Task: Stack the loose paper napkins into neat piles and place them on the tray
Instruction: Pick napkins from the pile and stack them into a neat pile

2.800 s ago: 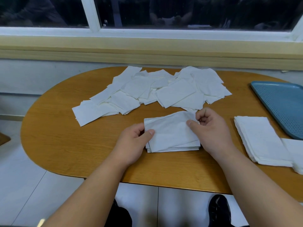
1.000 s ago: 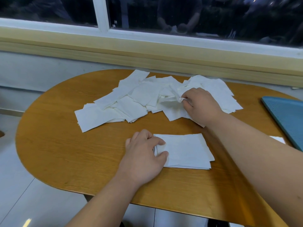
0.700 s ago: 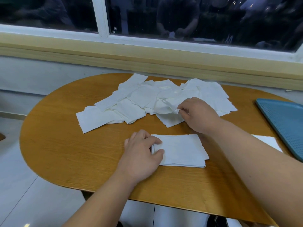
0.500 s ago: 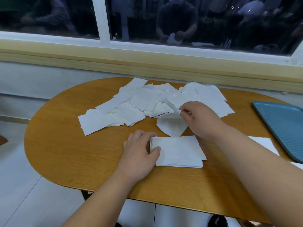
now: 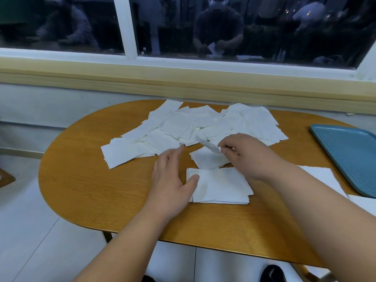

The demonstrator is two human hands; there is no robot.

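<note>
I am sitting at an oval wooden table (image 5: 85, 190), facing a dark, white-framed window (image 5: 61, 23), with pale floor tiles (image 5: 30, 224) lying below.

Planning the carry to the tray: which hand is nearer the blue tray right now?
Right. The right hand, pinching a loose napkin, is left of the blue tray; the left hand lies farther left, thumb on the stacked pile.
</note>
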